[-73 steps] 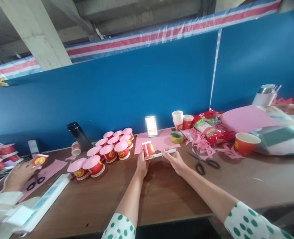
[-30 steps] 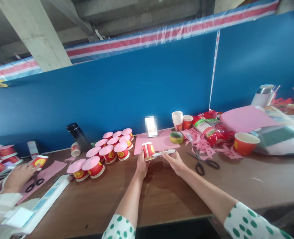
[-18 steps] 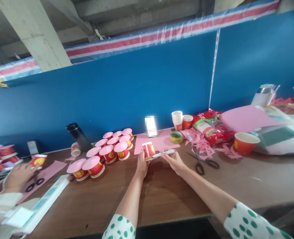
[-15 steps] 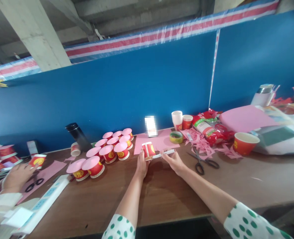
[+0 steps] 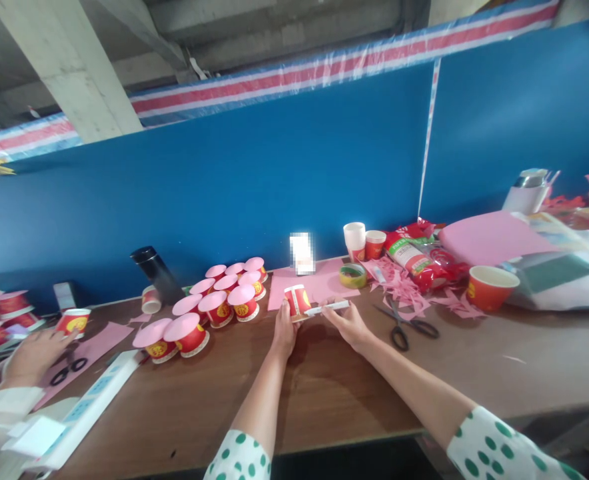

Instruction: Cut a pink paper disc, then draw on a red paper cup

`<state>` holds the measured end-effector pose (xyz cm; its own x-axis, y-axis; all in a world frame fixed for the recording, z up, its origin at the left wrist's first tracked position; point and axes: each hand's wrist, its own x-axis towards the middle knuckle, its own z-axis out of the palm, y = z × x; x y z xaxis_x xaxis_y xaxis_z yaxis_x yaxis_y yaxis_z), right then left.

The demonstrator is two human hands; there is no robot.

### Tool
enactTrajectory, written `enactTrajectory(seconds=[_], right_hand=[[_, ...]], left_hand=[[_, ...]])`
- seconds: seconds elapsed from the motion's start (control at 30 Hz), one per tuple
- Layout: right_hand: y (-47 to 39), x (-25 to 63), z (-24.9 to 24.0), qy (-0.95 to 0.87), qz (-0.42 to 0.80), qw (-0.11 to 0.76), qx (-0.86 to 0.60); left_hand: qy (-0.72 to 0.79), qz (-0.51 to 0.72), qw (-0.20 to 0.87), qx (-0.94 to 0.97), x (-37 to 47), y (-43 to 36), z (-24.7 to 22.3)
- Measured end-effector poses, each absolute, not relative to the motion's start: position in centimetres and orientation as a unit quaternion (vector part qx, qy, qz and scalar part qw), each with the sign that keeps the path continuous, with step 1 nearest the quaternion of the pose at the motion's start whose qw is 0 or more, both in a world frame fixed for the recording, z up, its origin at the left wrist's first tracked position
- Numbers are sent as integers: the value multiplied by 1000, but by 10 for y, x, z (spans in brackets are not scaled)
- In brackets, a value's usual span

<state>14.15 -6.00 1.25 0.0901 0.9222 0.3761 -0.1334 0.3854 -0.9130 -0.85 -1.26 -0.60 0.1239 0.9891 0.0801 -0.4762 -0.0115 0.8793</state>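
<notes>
My left hand (image 5: 284,333) grips a red and white paper cup (image 5: 297,301) from its left side, just over the brown table (image 5: 324,387). Pinched in my right hand (image 5: 348,325) is a white pen-like stick (image 5: 327,308), its left end at the cup's lower right side. Behind the cup, a pink paper sheet (image 5: 281,289) bears a roll of tape (image 5: 353,275). Several red cups with pink round tops (image 5: 216,305) stand to the left of my hands. Black-handled scissors (image 5: 408,325) lie to the right.
Another person's hand (image 5: 37,353) holds a red cup (image 5: 73,323) at the left, near a white power strip (image 5: 92,407). A black bottle (image 5: 157,273), pink shreds (image 5: 397,287), red packets (image 5: 414,259) and an orange cup (image 5: 492,288) line the back.
The other person's red cup has shifted slightly left. My hands, the cup and the white stick are almost unchanged.
</notes>
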Motion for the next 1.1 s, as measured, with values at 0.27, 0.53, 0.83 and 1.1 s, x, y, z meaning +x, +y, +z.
enactTrajectory(seconds=[0.27, 0.53, 0.83, 1.1], right_hand=[[-62, 142, 13, -543, 416, 631, -367], [-59, 141, 11, -536, 415, 643, -357], [-59, 142, 11, -535, 414, 641, -363], [-59, 142, 10, -549, 392, 638, -371]], left_hand=[[313, 584, 630, 405, -9, -13, -6], [309, 586, 635, 397, -9, -12, -7], [312, 584, 631, 404, -8, -13, -6], [336, 576, 611, 426, -8, -14, -4]])
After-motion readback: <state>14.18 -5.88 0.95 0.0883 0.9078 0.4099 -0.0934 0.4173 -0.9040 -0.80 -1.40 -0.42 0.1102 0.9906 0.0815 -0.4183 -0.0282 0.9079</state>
